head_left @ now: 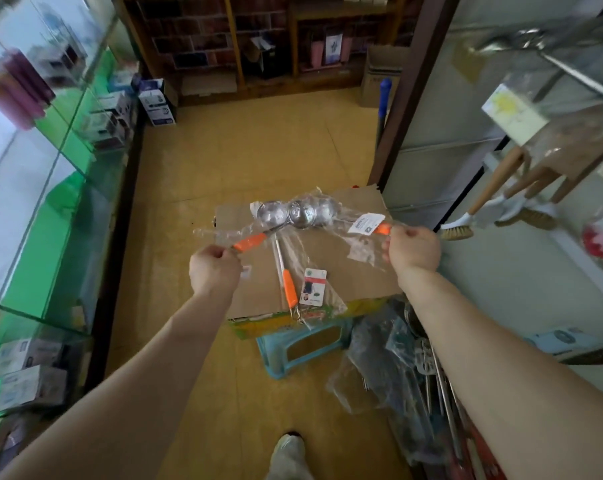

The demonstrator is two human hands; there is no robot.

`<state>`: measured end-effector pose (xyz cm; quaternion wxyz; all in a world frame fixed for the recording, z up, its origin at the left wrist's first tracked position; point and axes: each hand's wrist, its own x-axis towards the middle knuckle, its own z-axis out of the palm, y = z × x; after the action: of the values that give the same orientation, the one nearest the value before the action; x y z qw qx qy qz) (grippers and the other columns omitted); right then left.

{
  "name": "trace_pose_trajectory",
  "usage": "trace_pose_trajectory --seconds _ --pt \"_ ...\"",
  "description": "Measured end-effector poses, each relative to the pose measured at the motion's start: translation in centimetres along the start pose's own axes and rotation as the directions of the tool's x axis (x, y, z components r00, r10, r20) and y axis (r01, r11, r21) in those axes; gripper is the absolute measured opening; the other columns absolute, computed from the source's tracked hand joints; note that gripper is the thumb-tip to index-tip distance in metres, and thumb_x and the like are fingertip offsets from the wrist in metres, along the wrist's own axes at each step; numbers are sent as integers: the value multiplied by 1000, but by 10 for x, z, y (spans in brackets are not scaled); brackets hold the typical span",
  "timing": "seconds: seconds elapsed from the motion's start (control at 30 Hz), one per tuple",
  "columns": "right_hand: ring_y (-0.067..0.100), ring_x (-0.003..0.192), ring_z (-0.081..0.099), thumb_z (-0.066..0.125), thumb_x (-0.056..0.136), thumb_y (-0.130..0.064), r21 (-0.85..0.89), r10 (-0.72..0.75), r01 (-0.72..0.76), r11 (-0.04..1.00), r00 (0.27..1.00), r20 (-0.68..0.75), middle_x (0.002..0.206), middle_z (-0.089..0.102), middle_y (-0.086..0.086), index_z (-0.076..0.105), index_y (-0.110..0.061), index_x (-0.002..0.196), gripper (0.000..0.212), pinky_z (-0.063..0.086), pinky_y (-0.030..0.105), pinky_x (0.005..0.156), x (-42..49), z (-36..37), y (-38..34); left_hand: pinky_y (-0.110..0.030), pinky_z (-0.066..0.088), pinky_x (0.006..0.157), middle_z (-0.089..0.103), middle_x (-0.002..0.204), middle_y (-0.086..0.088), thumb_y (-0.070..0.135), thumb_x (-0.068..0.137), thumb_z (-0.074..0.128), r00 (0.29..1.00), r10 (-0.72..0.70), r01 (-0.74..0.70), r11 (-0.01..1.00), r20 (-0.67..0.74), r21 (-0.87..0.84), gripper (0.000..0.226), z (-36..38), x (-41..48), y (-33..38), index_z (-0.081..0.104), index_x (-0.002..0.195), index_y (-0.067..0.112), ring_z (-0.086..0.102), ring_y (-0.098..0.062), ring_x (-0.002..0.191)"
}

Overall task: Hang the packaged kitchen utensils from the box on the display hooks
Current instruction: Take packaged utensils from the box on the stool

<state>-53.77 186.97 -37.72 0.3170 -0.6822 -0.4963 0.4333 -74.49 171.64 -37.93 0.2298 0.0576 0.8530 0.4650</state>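
Ladles (295, 211) in plastic sleeves, over the box (328, 251).
My left hand (214, 268) and right hand (412, 249) both closed on orange handles; I'd separate them first, then hook one.

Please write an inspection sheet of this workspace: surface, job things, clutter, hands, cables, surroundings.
Surface: cardboard box closed flat, on a stool.
Job's things: two packaged ladles, one in each hand; third ladle lying on the box.
Clutter: pile of bagged utensils on the floor.
Hands: left hand and right hand each grip an orange handle.
Cables: nothing seen.
Surroundings: glass counter left, hanging brushes right.
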Motion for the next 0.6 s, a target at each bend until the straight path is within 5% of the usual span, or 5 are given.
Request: trace_pose_trajectory --seconds 0.17,0.4,0.6 --pt "32 98 61 48 95 -25 -258 -257 247 934 966 -7 103 68 12 65 -7 102 26 46 34 77 -13 -46 -41 -33 52 68 69 84 -9 17 91 51 974 225 -223 967 4 124 20 -5 -22 60 68 94 9 64 -26 76" --pt "31 92 60 46 98 -25 -538 -573 516 666 816 74 98 67 10 62 -12 101 22 32 30 65 -35 -114 -69 -24 41 53 58 67 4 20 94 49 862 498 -503 819 93 276 15 -4 -87 115 62 87 19 52 -13 57" --pt "27 88 63 45 99 -25 -622 -685 635 458 698 208 93 67 7 62 -15 95 20 48 35 67 -63 -172 -73 -29 49 63 64 75 2 24 93 54 750 627 -659 681 212 319 18 5 -158 135 69 85 20 60 -19 71"
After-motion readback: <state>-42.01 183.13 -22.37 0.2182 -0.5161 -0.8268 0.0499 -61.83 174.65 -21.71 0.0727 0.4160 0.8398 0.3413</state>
